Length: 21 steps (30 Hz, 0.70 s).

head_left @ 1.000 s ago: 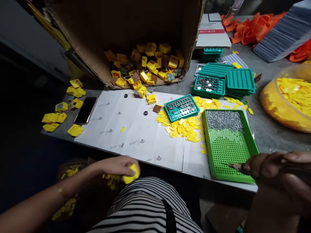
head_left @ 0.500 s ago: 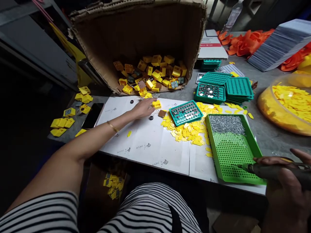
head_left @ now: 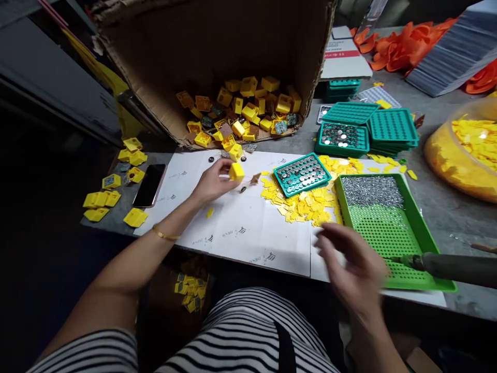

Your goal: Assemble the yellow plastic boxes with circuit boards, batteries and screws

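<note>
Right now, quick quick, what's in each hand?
Left hand: closed, holding a yellow case.
Right hand: open, a bit blurred, nothing seen in its grip.

The table (head_left: 442,212) has a dull grey top, and a white sheet (head_left: 279,235) with small grey printed marks covers its front part. At the left side there is a pale, flat panel (head_left: 42,77), which lies in shadow; above it, a grey bar (head_left: 17,13) crosses the upper corner. The light is strongest on the middle of the table, while the far left is nearly black. Behind the table it is dim, and the floor is too dark to tell.
</note>
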### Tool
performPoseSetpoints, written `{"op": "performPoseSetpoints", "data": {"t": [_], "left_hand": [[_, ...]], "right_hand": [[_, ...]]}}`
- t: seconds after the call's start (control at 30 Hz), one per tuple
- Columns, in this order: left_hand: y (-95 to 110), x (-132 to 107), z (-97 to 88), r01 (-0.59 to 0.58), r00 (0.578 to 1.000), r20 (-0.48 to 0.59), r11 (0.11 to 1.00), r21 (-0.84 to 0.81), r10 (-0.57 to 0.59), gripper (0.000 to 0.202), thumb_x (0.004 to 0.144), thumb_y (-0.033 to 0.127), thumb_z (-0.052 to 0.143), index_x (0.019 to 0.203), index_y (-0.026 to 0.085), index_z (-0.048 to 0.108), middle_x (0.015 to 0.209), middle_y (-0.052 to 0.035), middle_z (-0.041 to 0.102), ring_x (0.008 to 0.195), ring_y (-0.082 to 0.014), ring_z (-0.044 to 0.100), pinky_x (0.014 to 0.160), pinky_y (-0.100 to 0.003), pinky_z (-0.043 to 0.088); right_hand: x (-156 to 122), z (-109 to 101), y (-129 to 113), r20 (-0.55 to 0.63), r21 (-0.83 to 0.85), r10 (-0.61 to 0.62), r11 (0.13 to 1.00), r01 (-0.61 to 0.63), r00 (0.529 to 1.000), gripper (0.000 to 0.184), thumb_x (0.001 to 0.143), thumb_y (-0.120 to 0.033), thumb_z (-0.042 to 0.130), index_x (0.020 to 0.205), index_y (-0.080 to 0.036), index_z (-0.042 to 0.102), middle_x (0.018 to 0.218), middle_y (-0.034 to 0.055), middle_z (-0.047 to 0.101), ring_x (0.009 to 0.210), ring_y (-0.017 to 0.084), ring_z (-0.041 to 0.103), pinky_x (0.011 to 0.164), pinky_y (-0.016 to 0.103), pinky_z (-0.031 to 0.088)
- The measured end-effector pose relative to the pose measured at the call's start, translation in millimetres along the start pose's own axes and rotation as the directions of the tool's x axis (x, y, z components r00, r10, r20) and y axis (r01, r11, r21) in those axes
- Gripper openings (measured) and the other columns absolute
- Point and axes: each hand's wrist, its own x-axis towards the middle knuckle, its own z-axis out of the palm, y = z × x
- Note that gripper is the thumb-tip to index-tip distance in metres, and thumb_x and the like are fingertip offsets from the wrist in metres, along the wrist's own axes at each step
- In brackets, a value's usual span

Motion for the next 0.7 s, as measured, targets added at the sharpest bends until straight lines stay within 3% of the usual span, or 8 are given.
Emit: {"op": "performPoseSetpoints", "data": {"t": [0.03,0.1,0.17,0.27,0.4,0.5,0.6,0.7], "left_hand": [[-7,-21,-1.8,0.048,0.998,-0.031,0.988,-0.147,-0.053,0.058,0.069,0.035,0.072,0.119,0.018,0.047,0.13,-0.0139,0.057,0.112,-0.0219,0.061,0.093,-0.035,0.05],[-22,-61,-3.9,0.098,0.988,-0.088,0.96,-0.263,-0.125,0.059,0.066,0.032,0.075,0.116,0.021,0.045,0.129,-0.0125,0.058,0.113,-0.0207,0.061,0.098,-0.036,0.048],[-36,-96,-4.8,0.099,0.982,-0.138,0.976,-0.195,-0.127,0.056,0.069,0.03,0.073,0.117,0.021,0.046,0.131,-0.0118,0.058,0.12,-0.0218,0.057,0.104,-0.037,0.044],[-50,-129,-6.2,0.105,0.982,-0.165,0.993,0.058,-0.094,0.051,0.076,0.029,0.065,0.125,0.024,0.05,0.135,-0.0095,0.056,0.124,-0.0235,0.054,0.109,-0.039,0.039],[-60,-144,-9.4,0.053,0.989,-0.147,0.977,0.208,-0.022,0.054,0.08,0.029,0.06,0.132,0.023,0.048,0.139,-0.0106,0.053,0.131,-0.0251,0.047,0.112,-0.04,0.035],[-60,-143,-10.3,0.072,0.989,-0.141,0.984,0.164,-0.049,0.059,0.084,0.033,0.057,0.139,0.019,0.04,0.142,-0.014,0.049,0.13,-0.0257,0.048,0.11,-0.04,0.036],[-53,-140,-8.4,0.142,0.976,-0.185,0.981,0.132,-0.116,0.052,0.088,0.038,0.053,0.136,0.019,0.045,0.139,-0.0135,0.052,0.129,-0.0252,0.048,0.109,-0.04,0.037],[-40,-138,-2.6,0.153,0.969,-0.211,0.984,0.093,-0.131,0.05,0.084,0.039,0.059,0.13,0.021,0.051,0.135,-0.0114,0.056,0.128,-0.0252,0.05,0.11,-0.038,0.037]], "right_hand": [[15,24,8,0.078,0.001,-0.003,1.0,0.003,0.997,0.018,0.089,-0.028,0.062,0.104,-0.019,0.066,0.089,0.004,0.069,0.071,0.015,0.066,0.064,0.03,0.057],[44,65,22,0.26,-0.025,-0.003,1.0,0.01,0.966,0.017,0.089,-0.026,0.059,0.103,-0.02,0.067,0.085,0.0039,0.071,0.069,0.016,0.067,0.062,0.029,0.056],[67,95,32,0.407,-0.124,0.012,0.991,0.042,0.913,0.019,0.089,-0.022,0.054,0.102,-0.019,0.068,0.085,0.0041,0.072,0.073,0.017,0.068,0.068,0.03,0.054],[87,125,35,0.542,-0.268,0.031,0.954,0.137,0.84,0.027,0.088,-0.016,0.05,0.109,-0.016,0.067,0.097,0.0085,0.071,0.077,0.018,0.066,0.076,0.032,0.051],[94,154,28,0.688,-0.352,0.043,0.892,0.282,0.724,0.038,0.09,-0.021,0.051,0.126,-0.015,0.059,0.116,0.014,0.061,0.079,0.018,0.064,0.076,0.031,0.047],[94,173,23,0.749,-0.385,0.074,0.858,0.341,0.658,0.03,0.089,-0.025,0.054,0.116,-0.019,0.064,0.114,0.0127,0.059,0.083,0.021,0.063,0.07,0.031,0.045],[91,178,23,0.753,-0.394,0.088,0.854,0.34,0.652,0.022,0.087,-0.019,0.054,0.105,-0.019,0.067,0.108,0.0104,0.06,0.084,0.021,0.062,0.069,0.029,0.044],[81,162,30,0.747,-0.361,0.036,0.86,0.36,0.664,0.017,0.09,-0.019,0.052,0.101,-0.019,0.064,0.105,0.008,0.061,0.08,0.017,0.06,0.067,0.026,0.042]]}}
